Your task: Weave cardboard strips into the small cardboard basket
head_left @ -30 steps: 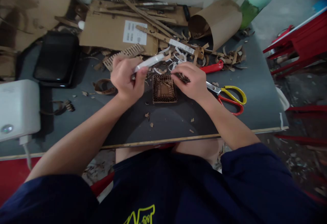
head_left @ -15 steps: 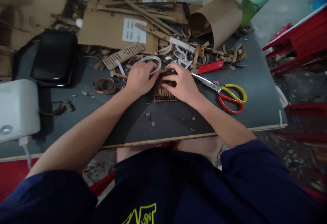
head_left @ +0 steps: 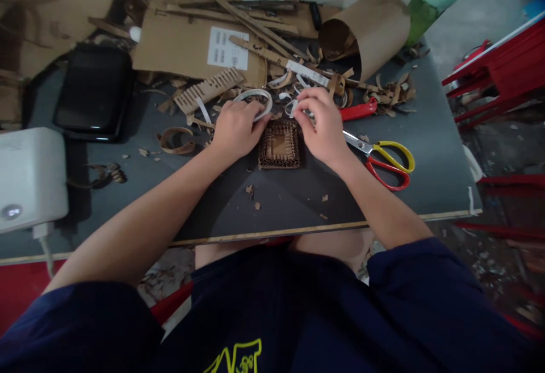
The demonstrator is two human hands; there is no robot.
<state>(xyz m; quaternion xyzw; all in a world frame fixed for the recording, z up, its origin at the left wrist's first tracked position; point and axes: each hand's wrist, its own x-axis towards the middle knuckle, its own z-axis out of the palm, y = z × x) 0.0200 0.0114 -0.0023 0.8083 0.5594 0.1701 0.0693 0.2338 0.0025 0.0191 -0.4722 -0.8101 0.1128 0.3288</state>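
My left hand (head_left: 239,130) is closed on a roll of tape (head_left: 264,100), a pale ring held tilted at the fingertips. Below and between my hands a small square corrugated cardboard piece (head_left: 279,145) lies on the table, with thick ridged walls around a recessed middle. My right hand (head_left: 321,126) is raised just right of it, thumb and fingers pinched together at a thin white strip (head_left: 293,110). Loose white strips behind make the ends of that strip hard to tell. Scissors (head_left: 378,157) with one yellow and one red handle lie beside my right hand, tips hidden behind it.
A red-handled cutter (head_left: 360,110) lies behind the scissors. Cardboard sheets (head_left: 170,49), strips and scraps cover the back of the table, with a brown cardboard tube (head_left: 374,32) at the right. On the left are a black box (head_left: 93,92) and a white device (head_left: 29,180) with a cable.
My right hand has lifted off the square cardboard piece and moved right, its fingers now pinched, uncovering the piece. My left hand stays on the tape roll. The view shifts slightly.
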